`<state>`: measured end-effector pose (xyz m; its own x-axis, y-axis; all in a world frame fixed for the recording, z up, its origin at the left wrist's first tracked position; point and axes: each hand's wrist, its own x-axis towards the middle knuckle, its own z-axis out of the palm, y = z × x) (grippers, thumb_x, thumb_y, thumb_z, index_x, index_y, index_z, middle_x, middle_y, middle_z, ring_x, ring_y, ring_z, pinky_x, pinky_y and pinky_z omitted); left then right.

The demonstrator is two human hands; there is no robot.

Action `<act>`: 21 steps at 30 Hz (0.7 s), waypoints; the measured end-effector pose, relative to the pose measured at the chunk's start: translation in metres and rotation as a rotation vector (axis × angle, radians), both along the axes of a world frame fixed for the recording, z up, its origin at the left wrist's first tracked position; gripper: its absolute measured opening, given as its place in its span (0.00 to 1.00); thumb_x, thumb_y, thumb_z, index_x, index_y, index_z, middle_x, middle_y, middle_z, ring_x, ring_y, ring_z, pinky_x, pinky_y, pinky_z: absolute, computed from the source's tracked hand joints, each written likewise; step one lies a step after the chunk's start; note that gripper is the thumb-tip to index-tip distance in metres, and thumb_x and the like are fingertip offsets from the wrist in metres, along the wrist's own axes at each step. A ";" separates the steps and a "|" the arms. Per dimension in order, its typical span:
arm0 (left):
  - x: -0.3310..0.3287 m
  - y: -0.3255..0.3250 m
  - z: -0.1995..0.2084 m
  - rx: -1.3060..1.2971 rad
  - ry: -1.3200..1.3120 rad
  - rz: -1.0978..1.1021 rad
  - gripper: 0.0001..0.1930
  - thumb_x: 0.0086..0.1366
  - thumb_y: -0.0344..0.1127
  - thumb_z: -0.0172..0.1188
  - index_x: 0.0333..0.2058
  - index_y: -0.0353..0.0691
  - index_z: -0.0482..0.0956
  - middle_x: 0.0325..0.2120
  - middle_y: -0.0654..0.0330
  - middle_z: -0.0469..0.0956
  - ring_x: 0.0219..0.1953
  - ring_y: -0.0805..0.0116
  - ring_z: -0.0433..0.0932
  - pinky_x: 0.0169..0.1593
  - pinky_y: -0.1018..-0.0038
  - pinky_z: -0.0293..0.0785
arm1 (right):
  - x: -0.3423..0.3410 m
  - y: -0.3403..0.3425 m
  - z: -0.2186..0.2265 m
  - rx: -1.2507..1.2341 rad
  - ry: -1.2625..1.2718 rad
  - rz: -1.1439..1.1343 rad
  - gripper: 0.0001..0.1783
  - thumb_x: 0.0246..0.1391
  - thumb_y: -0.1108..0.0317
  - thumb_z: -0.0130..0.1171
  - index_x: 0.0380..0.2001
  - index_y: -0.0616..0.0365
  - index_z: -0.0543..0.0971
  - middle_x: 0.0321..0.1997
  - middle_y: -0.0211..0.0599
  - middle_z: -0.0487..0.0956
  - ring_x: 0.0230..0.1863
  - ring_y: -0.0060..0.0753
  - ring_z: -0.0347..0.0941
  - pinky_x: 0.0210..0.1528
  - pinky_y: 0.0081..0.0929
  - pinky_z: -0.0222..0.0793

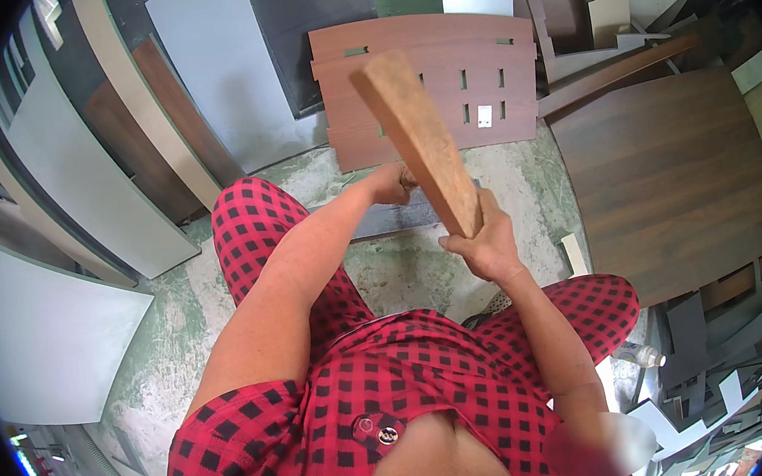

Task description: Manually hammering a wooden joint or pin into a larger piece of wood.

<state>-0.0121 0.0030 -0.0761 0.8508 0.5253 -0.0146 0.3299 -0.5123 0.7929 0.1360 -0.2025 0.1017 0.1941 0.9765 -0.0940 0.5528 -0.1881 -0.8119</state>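
My right hand [492, 244] is wrapped round the lower end of a thick, worn wooden block [417, 138], which it holds raised and tilted up to the left. My left hand [390, 184] reaches forward with its fingers curled closed, just left of the block. Whatever those fingers hold, if anything, is hidden. Below the left hand, a narrow grey board [386, 222] lies on the floor in front of me, between my knees. The block and my right hand cover part of the board.
A reddish-brown slotted panel [423, 50] leans ahead, with a small white plate [484, 117] on it. Tall pale panels [214, 70] stand at left. At right lie a large dark brown board [668, 174], offcuts [743, 377] and a small bottle [638, 355] near my knee.
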 end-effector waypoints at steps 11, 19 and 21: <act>0.005 -0.005 0.011 0.250 0.147 0.008 0.18 0.39 0.24 0.58 0.35 0.37 0.78 0.31 0.54 0.81 0.37 0.62 0.79 0.39 0.68 0.74 | 0.007 0.003 -0.011 -0.156 -0.147 0.043 0.41 0.30 0.59 0.68 0.48 0.64 0.64 0.36 0.55 0.77 0.40 0.56 0.75 0.44 0.41 0.70; 0.007 -0.009 0.033 -0.109 0.173 0.085 0.15 0.39 0.25 0.58 0.31 0.38 0.77 0.26 0.54 0.79 0.32 0.61 0.78 0.37 0.69 0.72 | 0.011 0.002 -0.020 -0.074 -0.041 -0.019 0.40 0.30 0.59 0.69 0.48 0.64 0.64 0.35 0.55 0.77 0.38 0.55 0.75 0.43 0.40 0.70; 0.012 -0.010 0.031 0.067 0.248 0.022 0.16 0.40 0.26 0.57 0.33 0.40 0.78 0.29 0.53 0.80 0.35 0.58 0.78 0.40 0.67 0.73 | 0.010 0.004 -0.023 -0.228 -0.183 0.016 0.39 0.29 0.57 0.70 0.45 0.66 0.66 0.35 0.57 0.78 0.40 0.58 0.75 0.44 0.42 0.70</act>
<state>-0.0005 -0.0067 -0.0453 0.8139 0.5505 -0.1855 0.5214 -0.5515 0.6511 0.1463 -0.1985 0.0788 0.2126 0.9374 -0.2759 0.6908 -0.3438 -0.6360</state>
